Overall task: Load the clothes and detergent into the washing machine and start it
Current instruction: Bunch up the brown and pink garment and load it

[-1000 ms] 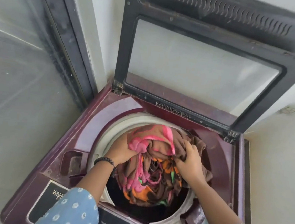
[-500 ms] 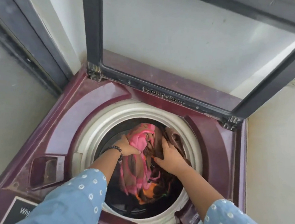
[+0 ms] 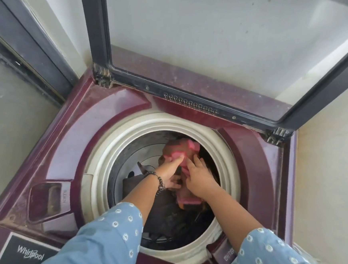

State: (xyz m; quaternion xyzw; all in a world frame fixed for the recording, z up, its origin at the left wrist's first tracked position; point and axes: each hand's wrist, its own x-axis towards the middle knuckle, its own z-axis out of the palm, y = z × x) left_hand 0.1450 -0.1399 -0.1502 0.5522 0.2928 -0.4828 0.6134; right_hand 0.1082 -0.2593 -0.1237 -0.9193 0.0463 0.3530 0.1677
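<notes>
The loading step looks nearly finished, I'd judge: the clothes are down inside the drum, while detergent, closing the lid and starting the cycle all seem still to come. No detergent bottle or packet shows anywhere.

Going from the left, the small recessed compartment in the maroon top of the Whirlpool washing machine sits at about nine o'clock from the tub opening; its tinted cover hides whatever it holds, so I cannot tell. Next comes the cream tub ring, and inside it the drum holds dark garments low at six o'clock and a brown-and-pink patterned cloth piled toward twelve o'clock.

The left hand, with a beaded bracelet at the wrist, grips a pink fold of that cloth, thumb on top. Just beside it, the right hand lies on the bundle with fingers spread, pressing down. The glass lid stands propped open at twelve o'clock, against the wall.
</notes>
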